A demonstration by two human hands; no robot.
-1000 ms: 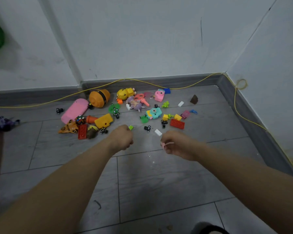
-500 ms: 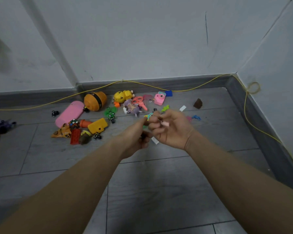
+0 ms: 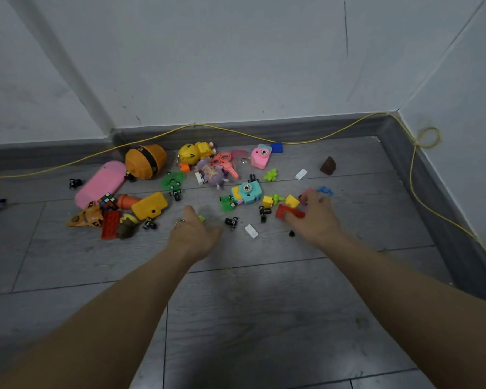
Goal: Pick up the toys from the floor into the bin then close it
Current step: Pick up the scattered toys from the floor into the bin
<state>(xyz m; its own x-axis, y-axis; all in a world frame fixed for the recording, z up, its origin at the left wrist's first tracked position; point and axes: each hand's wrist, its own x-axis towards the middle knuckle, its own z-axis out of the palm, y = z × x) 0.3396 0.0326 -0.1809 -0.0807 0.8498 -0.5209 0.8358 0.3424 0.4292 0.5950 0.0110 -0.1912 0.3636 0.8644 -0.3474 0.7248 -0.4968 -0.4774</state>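
Observation:
Many small toys lie scattered on the grey floor by the wall. My left hand (image 3: 194, 235), a ring on one finger, hovers open with its fingertips at a tiny green piece (image 3: 201, 219). My right hand (image 3: 313, 217) reaches to the right side of the pile. Its thumb and fingers grip a red brick (image 3: 288, 212) that still rests on the floor, beside a yellow brick (image 3: 292, 201) and a pink piece (image 3: 308, 191). A teal toy camera (image 3: 247, 192) and a white brick (image 3: 251, 231) lie between my hands. No bin is in view.
To the left lie a pink case (image 3: 100, 183), an orange round toy (image 3: 146, 161), a yellow block (image 3: 150, 205) and another red brick (image 3: 110, 224). A yellow cable (image 3: 411, 175) runs along the skirting. The room corner closes in at the right.
My hands were together in front of me, the right pinching a small piece. They have since parted and dropped to the floor, the left to the green piece, the right to the red brick.

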